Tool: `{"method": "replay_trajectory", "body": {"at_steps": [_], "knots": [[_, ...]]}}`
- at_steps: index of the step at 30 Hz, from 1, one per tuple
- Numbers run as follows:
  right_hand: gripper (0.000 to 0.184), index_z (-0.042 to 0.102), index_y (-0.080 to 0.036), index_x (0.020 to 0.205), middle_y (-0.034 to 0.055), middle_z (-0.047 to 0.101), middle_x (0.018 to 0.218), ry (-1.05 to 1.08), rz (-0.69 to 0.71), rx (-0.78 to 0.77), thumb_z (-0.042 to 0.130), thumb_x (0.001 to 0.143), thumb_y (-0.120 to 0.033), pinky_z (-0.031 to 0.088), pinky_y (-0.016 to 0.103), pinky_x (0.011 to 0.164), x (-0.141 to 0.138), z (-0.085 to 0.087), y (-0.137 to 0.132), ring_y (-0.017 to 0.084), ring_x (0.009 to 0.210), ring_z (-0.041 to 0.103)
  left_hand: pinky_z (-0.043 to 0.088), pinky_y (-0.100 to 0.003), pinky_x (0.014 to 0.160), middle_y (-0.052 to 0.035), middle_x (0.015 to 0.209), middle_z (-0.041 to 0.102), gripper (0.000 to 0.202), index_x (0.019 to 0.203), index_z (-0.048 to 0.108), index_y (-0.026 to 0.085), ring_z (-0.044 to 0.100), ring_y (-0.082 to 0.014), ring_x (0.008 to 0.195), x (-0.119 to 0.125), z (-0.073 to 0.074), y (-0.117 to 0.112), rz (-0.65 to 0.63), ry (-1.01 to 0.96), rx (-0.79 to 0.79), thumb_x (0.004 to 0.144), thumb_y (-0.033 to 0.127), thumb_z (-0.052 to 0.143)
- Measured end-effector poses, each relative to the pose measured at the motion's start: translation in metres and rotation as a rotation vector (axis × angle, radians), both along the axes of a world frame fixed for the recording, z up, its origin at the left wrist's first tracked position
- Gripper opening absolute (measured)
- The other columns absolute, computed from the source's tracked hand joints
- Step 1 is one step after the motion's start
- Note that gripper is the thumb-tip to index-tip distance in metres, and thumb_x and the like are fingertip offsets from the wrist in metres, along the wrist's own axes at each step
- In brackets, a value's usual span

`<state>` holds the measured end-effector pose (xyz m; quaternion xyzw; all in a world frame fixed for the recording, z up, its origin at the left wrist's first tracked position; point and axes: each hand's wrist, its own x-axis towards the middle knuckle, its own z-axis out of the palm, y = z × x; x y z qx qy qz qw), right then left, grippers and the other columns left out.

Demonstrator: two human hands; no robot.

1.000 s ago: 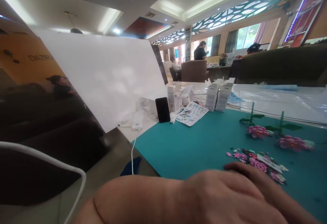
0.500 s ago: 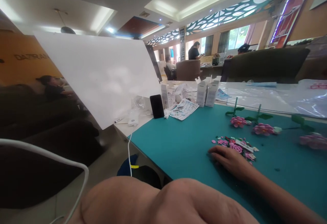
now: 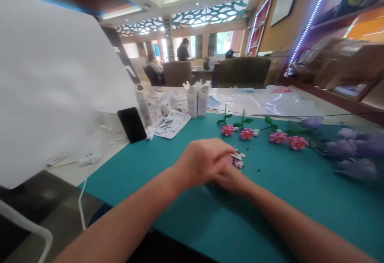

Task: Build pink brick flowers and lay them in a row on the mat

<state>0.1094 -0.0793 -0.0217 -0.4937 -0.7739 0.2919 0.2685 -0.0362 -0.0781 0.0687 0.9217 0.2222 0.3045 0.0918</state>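
Note:
My left hand (image 3: 204,161) and my right hand (image 3: 232,179) meet over the teal mat (image 3: 294,191), right at a small pile of pink and white brick pieces (image 3: 238,159). The left hand's fingers are curled and bunched above the right hand, covering most of it. What the fingers pinch is hidden. Several pink brick flowers on green stems (image 3: 247,133) lie in a row just beyond the pile.
Purple brick flowers (image 3: 357,151) lie at the right. A black phone (image 3: 132,124), printed instruction sheets (image 3: 172,123) and white boxes (image 3: 198,98) stand at the mat's far edge. A big white board (image 3: 54,83) leans at left. People sit at a far table.
The camera swung right and down. My left arm moved forward from just under the camera to join the right hand at the piece pile. More flowers came into view at right.

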Motion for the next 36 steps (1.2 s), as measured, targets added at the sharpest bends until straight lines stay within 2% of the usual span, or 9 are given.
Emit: {"method": "replay_trajectory", "body": {"at_steps": [3,5,9,15,23,26,29,32,36], "knots": [[0.021,0.064,-0.017,0.086,0.0007,0.064,0.068,0.125,-0.036,-0.079,0.045,0.081,-0.025,0.047,0.023,0.052,0.019,0.014,0.012,0.012,0.055,0.058,0.048,-0.027,0.080,-0.0022,0.096,0.071,0.028,0.091,0.069,0.021,0.064,-0.0187,0.090,0.004,-0.023,0.058,0.269,0.063,-0.143,0.083,0.022,0.043],[0.022,0.064,-0.016,0.085,-0.0004,0.060,0.063,0.196,-0.191,-0.084,0.046,0.080,-0.028,0.042,0.021,0.046,0.039,0.024,0.026,0.010,0.050,0.054,0.046,-0.027,0.080,-0.0022,0.096,0.071,0.028,0.090,0.070,0.022,0.064,-0.0201,0.090,0.005,-0.036,0.084,0.354,0.172,-0.212,0.082,0.021,0.043],[0.018,0.064,-0.015,0.085,-0.0014,0.059,0.062,0.110,-0.342,-0.064,0.051,0.075,-0.024,0.043,0.021,0.050,0.080,0.029,0.047,0.011,0.053,0.053,0.045,-0.025,0.076,-0.0020,0.089,0.072,0.024,0.086,0.071,0.024,0.063,-0.0209,0.086,0.013,-0.051,0.106,0.318,0.382,-0.350,0.074,0.020,0.051],[0.031,0.066,-0.018,0.098,0.0042,0.064,0.091,-0.182,-0.260,-0.033,0.065,0.069,-0.029,0.047,0.025,0.067,0.096,0.012,0.041,0.016,0.077,0.059,0.044,-0.024,0.069,-0.0015,0.086,0.071,0.026,0.090,0.071,0.023,0.062,-0.0183,0.077,0.024,-0.066,0.108,0.247,0.226,-0.421,0.076,0.024,0.049],[0.028,0.069,-0.019,0.097,0.0076,0.064,0.091,-0.387,-0.233,0.236,0.044,0.085,-0.018,0.043,0.026,0.071,0.089,0.001,0.042,0.018,0.081,0.060,0.048,-0.026,0.074,-0.0023,0.090,0.069,0.026,0.092,0.069,0.022,0.062,-0.0187,0.084,0.023,-0.079,0.102,0.189,0.061,-0.425,0.080,0.027,0.047],[0.026,0.070,-0.020,0.094,0.0057,0.066,0.088,-0.261,-0.301,0.257,0.045,0.084,-0.021,0.043,0.026,0.070,0.087,0.005,0.042,0.018,0.080,0.059,0.048,-0.027,0.075,-0.0038,0.092,0.068,0.028,0.099,0.068,0.021,0.061,-0.0185,0.085,0.027,-0.078,0.098,0.167,-0.001,-0.430,0.081,0.029,0.048],[0.022,0.070,-0.019,0.088,0.0013,0.066,0.072,-0.037,-0.345,0.123,0.050,0.082,-0.026,0.042,0.023,0.059,0.080,0.008,0.040,0.014,0.065,0.057,0.047,-0.026,0.072,-0.0044,0.093,0.068,0.030,0.102,0.067,0.021,0.061,-0.0179,0.083,0.031,-0.077,0.093,0.122,-0.050,-0.479,0.081,0.035,0.051],[0.021,0.069,-0.018,0.084,-0.0013,0.062,0.062,0.112,-0.338,0.009,0.053,0.078,-0.031,0.039,0.022,0.050,0.070,0.008,0.036,0.011,0.052,0.052,0.046,-0.024,0.064,-0.0023,0.079,0.069,0.024,0.088,0.069,0.019,0.060,-0.0156,0.072,0.033,-0.075,0.087,0.122,-0.080,-0.556,0.078,0.036,0.054],[0.025,0.068,-0.019,0.085,-0.0019,0.059,0.058,0.142,-0.332,0.028,0.051,0.079,-0.037,0.038,0.022,0.048,0.060,0.002,0.033,0.011,0.050,0.050,0.043,-0.022,0.057,0.0005,0.062,0.064,0.019,0.069,0.067,0.018,0.057,-0.0131,0.061,0.029,-0.071,0.091,0.207,-0.081,-0.578,0.074,0.034,0.058]]}}
